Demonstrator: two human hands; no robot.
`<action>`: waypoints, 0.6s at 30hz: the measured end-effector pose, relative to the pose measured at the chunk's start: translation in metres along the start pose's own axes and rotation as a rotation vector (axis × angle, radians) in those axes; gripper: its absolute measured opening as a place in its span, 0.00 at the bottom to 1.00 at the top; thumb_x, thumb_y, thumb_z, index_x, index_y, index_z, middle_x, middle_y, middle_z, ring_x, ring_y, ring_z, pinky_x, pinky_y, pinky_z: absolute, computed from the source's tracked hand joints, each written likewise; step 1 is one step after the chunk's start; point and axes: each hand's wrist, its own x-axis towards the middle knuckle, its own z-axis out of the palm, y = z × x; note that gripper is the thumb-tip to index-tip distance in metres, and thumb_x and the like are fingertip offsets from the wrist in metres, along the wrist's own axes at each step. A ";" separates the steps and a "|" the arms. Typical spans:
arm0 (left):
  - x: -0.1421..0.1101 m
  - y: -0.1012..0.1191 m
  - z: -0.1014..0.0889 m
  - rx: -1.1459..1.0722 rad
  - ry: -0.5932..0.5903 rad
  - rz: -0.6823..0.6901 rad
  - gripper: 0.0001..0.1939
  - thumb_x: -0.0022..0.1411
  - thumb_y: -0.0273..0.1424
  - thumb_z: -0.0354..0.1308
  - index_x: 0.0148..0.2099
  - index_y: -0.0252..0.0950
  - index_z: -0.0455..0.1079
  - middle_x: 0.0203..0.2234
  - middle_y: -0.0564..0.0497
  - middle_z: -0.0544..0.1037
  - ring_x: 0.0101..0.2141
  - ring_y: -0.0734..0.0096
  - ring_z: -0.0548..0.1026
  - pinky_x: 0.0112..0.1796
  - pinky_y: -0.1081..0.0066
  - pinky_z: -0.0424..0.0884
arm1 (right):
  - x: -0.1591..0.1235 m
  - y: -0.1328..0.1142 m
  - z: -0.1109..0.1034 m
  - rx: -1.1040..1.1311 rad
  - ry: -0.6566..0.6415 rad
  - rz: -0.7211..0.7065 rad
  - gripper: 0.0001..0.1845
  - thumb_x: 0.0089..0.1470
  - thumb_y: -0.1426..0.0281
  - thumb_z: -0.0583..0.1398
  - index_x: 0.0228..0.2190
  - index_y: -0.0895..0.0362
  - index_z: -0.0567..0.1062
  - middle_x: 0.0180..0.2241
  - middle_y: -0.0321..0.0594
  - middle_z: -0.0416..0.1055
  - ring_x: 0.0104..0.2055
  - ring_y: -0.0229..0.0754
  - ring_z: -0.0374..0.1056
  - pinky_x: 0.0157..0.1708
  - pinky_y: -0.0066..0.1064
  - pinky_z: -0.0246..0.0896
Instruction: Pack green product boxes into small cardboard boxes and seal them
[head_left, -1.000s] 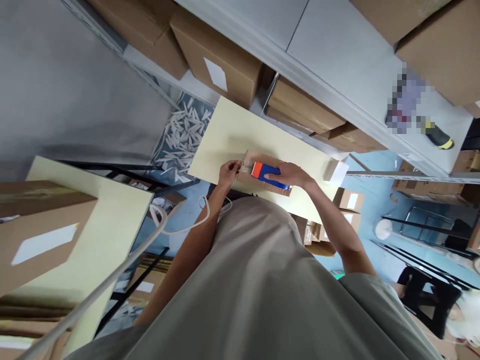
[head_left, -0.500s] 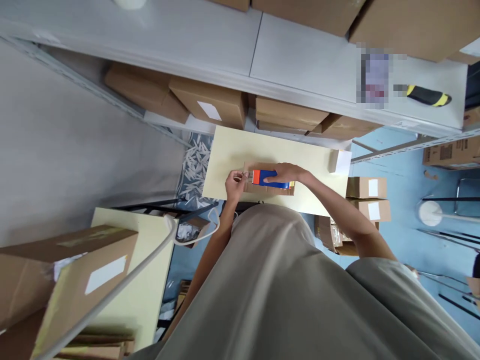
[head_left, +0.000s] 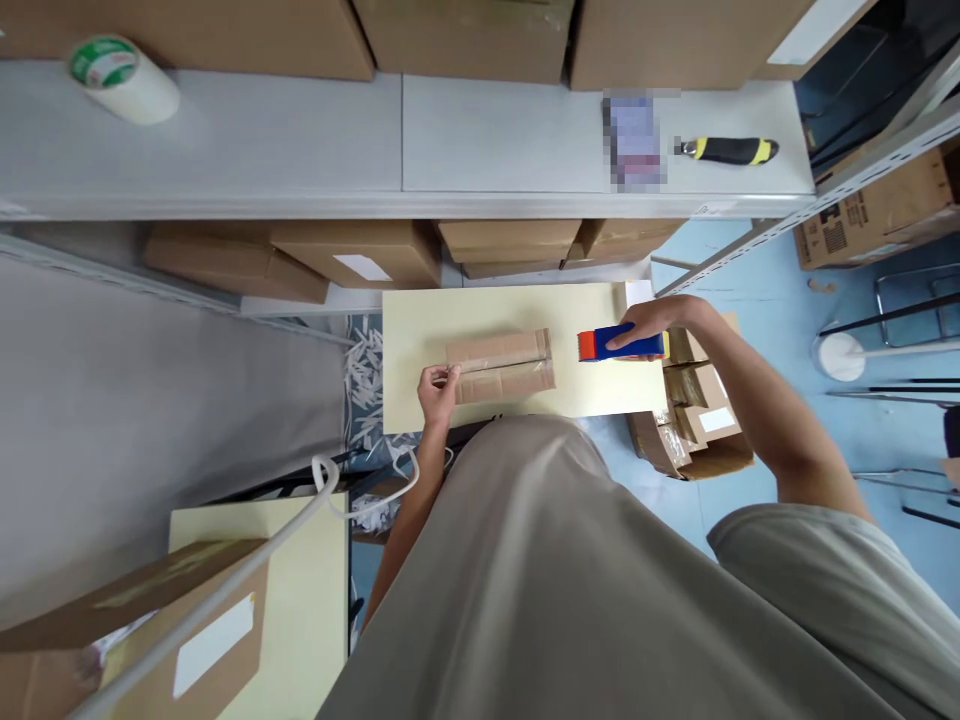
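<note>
A small oblong cardboard box [head_left: 499, 385] lies on the pale yellow tabletop [head_left: 420, 315], with a seam and shiny clear tape running along its top. My left hand [head_left: 437, 395] is at the box's left end, fingers closed against the edge near the seam. Off the right end of the box, my right hand [head_left: 651, 320] grips a blue and orange tape dispenser [head_left: 604, 343]. The dispenser's orange end faces the box, with a gap between them. My palm hides part of its blue body.
Above the table runs a grey shelf [head_left: 300, 130] bearing a tape roll [head_left: 127, 80] and a black-and-yellow handled tool [head_left: 731, 150]. A white box [head_left: 637, 292] stands at the table's back right corner. An open carton [head_left: 712, 462] with smaller boxes sits at lower right. A white hose [head_left: 292, 535] crosses at left.
My right hand has carried the tape dispenser rightward, from the left part of the box to beyond its right end. My left hand stays at the left end. The camera view has turned.
</note>
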 end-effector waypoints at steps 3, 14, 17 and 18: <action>0.002 0.000 0.001 0.001 -0.002 -0.008 0.15 0.61 0.43 0.66 0.41 0.42 0.67 0.38 0.46 0.80 0.42 0.62 0.79 0.43 0.66 0.75 | 0.015 0.001 0.008 -0.034 -0.053 0.008 0.41 0.49 0.33 0.72 0.35 0.61 0.84 0.30 0.52 0.82 0.35 0.54 0.81 0.39 0.42 0.74; 0.007 -0.012 0.002 -0.045 0.001 0.008 0.16 0.60 0.44 0.68 0.41 0.41 0.69 0.37 0.47 0.79 0.41 0.63 0.79 0.43 0.67 0.75 | 0.065 -0.044 0.063 -0.223 0.202 0.051 0.33 0.60 0.43 0.71 0.44 0.64 0.84 0.29 0.52 0.83 0.35 0.54 0.83 0.40 0.39 0.73; 0.009 -0.015 0.003 -0.068 0.022 0.013 0.17 0.58 0.44 0.69 0.40 0.40 0.70 0.36 0.47 0.80 0.39 0.64 0.79 0.41 0.68 0.74 | 0.080 -0.050 0.077 -0.328 0.339 0.053 0.29 0.62 0.50 0.70 0.52 0.62 0.84 0.40 0.57 0.86 0.47 0.58 0.84 0.47 0.39 0.72; 0.009 -0.016 0.003 -0.075 0.029 0.016 0.17 0.58 0.44 0.69 0.40 0.40 0.70 0.36 0.48 0.79 0.38 0.64 0.79 0.40 0.69 0.74 | 0.086 -0.051 0.084 -0.343 0.392 0.048 0.28 0.63 0.53 0.70 0.53 0.62 0.83 0.45 0.59 0.85 0.51 0.59 0.82 0.48 0.40 0.71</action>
